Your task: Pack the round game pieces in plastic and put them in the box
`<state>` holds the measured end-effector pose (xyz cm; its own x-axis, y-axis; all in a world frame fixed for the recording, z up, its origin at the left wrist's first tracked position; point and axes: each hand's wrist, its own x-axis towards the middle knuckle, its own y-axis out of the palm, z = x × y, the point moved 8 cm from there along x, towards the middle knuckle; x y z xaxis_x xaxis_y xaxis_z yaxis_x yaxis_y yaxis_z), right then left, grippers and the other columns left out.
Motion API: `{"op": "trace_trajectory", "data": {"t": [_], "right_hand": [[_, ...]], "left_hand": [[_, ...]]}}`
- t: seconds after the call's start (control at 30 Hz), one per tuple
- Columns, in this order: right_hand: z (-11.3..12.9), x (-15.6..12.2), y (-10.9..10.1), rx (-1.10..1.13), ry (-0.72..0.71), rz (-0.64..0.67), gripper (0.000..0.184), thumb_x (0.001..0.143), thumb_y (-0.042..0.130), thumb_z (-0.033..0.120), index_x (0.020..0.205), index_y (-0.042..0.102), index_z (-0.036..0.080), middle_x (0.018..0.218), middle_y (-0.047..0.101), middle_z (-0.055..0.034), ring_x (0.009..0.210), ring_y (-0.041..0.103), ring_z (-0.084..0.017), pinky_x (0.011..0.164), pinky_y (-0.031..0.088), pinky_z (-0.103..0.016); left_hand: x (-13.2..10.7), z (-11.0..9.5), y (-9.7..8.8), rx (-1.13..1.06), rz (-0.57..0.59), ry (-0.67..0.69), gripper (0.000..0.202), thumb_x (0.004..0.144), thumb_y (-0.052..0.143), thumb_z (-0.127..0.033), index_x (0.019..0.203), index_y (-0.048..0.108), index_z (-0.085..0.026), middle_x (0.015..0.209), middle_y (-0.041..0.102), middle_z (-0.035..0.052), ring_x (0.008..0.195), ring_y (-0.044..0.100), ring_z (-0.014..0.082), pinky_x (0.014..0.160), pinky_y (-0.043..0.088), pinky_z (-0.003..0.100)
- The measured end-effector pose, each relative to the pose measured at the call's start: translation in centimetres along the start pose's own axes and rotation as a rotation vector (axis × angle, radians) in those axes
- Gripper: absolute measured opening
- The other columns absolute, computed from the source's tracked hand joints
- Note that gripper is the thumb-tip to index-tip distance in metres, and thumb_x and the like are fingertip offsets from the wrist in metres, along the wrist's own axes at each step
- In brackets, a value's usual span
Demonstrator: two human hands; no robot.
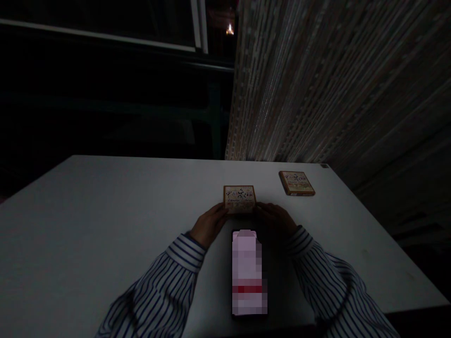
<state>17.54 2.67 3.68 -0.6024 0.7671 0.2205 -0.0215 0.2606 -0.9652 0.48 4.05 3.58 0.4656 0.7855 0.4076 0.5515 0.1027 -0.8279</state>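
A small box (239, 199) with a brown border and dark Chinese characters on its printed lid is on or just above the white table. My left hand (210, 222) grips its left side, with the fingers at the lower left corner. At the opposite side, my right hand (276, 218) has its fingers against the right edge; it lies in deep shadow. Between my forearms, close to me, a phone (246, 267) lies flat with its screen lit and blurred into blocks.
A second box (297, 183) of the same print lies toward the table's far right corner. The white table (123, 211) ends at a bead or string curtain (275, 84) behind. A dark window frame (105, 36) stands at the back left. The room is dim.
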Motion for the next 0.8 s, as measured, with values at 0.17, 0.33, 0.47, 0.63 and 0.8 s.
{"op": "trace_trajectory", "data": {"t": [0.17,0.33,0.47,0.63,0.8], "right_hand": [[0.0,0.1,-0.2,-0.002,0.01,0.028,0.033,0.085,0.043,0.015,0.117,0.052,0.015,0.119,0.055,-0.0125,0.09,0.056,-0.02,0.071,0.047,-0.032],[0.1,0.2,-0.4,-0.009,0.019,0.045,0.033,0.084,0.046,0.016,0.117,0.052,0.016,0.12,0.055,-0.0123,0.087,0.058,-0.019,0.07,0.046,-0.031],[0.0,0.1,-0.6,0.006,0.018,0.015,0.031,0.085,0.045,0.018,0.115,0.053,0.016,0.119,0.055,-0.0122,0.087,0.057,-0.02,0.07,0.045,-0.032],[-0.2,0.6,-1.7,0.121,0.021,-0.198,0.03,0.087,0.042,0.025,0.112,0.053,0.013,0.114,0.058,-0.0143,0.1,0.053,-0.021,0.08,0.043,-0.036],[0.3,2.6,-1.0,0.161,0.08,-0.265,0.042,0.089,0.034,0.028,0.126,0.039,0.009,0.129,0.045,-0.0187,0.121,0.037,-0.025,0.092,0.037,-0.042]], "left_hand": [[-0.1,0.0,0.2,-0.016,0.005,-0.002,0.029,0.085,0.044,-0.028,0.109,0.057,-0.018,0.12,0.055,0.0092,0.107,0.055,0.0194,0.09,0.047,0.035],[0.1,-0.2,0.2,0.014,-0.006,0.026,0.03,0.085,0.043,-0.027,0.109,0.057,-0.016,0.12,0.055,0.0111,0.107,0.055,0.0205,0.09,0.047,0.035],[0.2,-0.6,-0.2,0.02,0.018,0.037,0.029,0.084,0.045,-0.029,0.108,0.058,-0.019,0.118,0.056,0.0093,0.104,0.056,0.0199,0.088,0.049,0.035],[0.8,-1.1,-1.6,0.079,-0.047,0.016,0.032,0.084,0.046,-0.036,0.109,0.056,-0.02,0.117,0.057,0.01,0.106,0.054,0.0225,0.089,0.046,0.041],[3.1,-1.5,-1.3,0.143,-0.019,-0.022,0.039,0.087,0.036,-0.031,0.12,0.046,-0.012,0.131,0.044,0.0154,0.123,0.038,0.0239,0.099,0.035,0.043]]}}
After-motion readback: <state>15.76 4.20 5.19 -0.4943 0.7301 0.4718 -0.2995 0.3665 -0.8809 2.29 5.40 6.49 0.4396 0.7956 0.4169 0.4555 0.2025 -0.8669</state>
